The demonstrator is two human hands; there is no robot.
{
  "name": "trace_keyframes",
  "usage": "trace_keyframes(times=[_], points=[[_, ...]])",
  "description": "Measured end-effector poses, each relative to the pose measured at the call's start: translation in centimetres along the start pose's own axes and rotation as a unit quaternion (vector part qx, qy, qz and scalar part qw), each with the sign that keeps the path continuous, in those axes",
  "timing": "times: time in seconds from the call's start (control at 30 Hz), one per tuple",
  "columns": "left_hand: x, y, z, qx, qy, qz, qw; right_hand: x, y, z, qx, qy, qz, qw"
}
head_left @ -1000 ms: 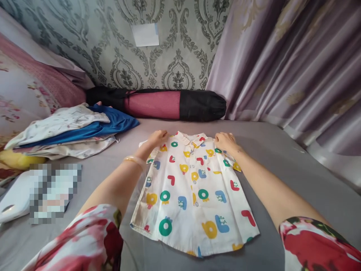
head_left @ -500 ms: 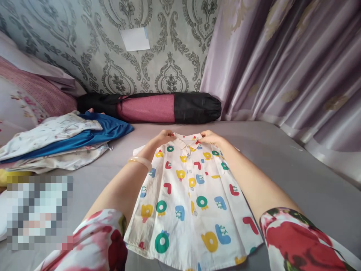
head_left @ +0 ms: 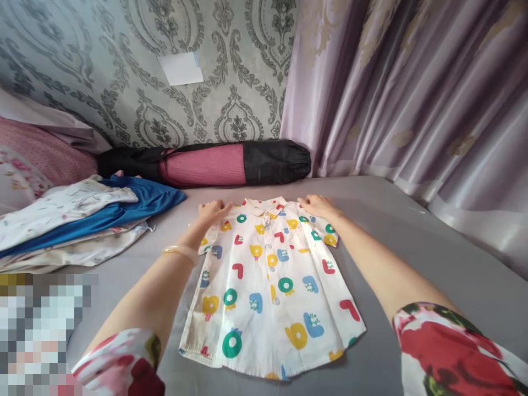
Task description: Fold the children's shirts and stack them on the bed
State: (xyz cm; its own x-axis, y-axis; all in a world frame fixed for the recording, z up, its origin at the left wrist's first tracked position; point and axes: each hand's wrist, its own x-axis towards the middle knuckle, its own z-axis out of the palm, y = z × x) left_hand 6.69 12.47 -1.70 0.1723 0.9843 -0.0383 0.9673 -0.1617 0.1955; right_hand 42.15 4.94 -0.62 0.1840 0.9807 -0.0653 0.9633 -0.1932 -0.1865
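Observation:
A small white short-sleeved shirt (head_left: pixel 258 253) lies front up on the grey bed sheet, its collar away from me. Red, yellow, green and blue letter shapes cover it, and buttons run down the front. My left hand (head_left: pixel 213 212) is at the shirt's left shoulder, fingers closed on the fabric edge. At the opposite shoulder, my right hand (head_left: pixel 320 207) has its fingers bent and pinching the cloth. Both short sleeves show beside my wrists, partly covered on the left. A pale bangle (head_left: pixel 181 252) circles my left forearm.
Several garments, white patterned and blue (head_left: pixel 159 201), lie piled at the left. Behind the shirt, a black and pink rolled bag (head_left: pixel 202 164) rests along the patterned wall. Purple curtains (head_left: pixel 396 93) hang at the right. A blurred patch covers the lower left.
My hands have moved apart from the collar out to the shoulders, and the sleeves now show spread to the sides. The view has shifted slightly to the right.

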Motion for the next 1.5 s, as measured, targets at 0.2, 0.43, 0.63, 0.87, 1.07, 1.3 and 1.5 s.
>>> trace_keyframes(times=[0.2,0.43,0.63,0.87,1.07,1.3,1.5], points=[[-2.2,-6.4,-3.2,-0.151,-0.089,-0.027,0.984,-0.4,7.9,-1.3,0.186,-0.092,0.021,0.978],[-2.9,-8.8,-2.7,-0.237,-0.054,-0.030,0.970,-1.6,9.0,-0.6,0.155,-0.006,0.019,0.988],[-2.2,-9.2,-1.9,-0.141,-0.005,-0.011,0.990,-2.1,8.1,-0.5,0.037,0.022,0.038,0.998],[-3.9,-8.3,-1.9,-0.083,0.038,-0.077,0.993,-4.2,7.3,0.5,0.004,0.075,0.072,0.995],[-8.3,-8.3,-2.4,-0.229,-0.021,-0.177,0.957,-7.9,7.5,1.0,0.095,0.071,0.170,0.978],[-15.3,-6.3,-3.2,-0.224,-0.098,-0.169,0.955,-15.1,5.9,1.5,0.124,-0.015,0.108,0.986],[-20.3,-3.9,-2.9,-0.130,-0.101,-0.090,0.982,-19.8,2.8,1.1,0.032,-0.037,0.085,0.995]])
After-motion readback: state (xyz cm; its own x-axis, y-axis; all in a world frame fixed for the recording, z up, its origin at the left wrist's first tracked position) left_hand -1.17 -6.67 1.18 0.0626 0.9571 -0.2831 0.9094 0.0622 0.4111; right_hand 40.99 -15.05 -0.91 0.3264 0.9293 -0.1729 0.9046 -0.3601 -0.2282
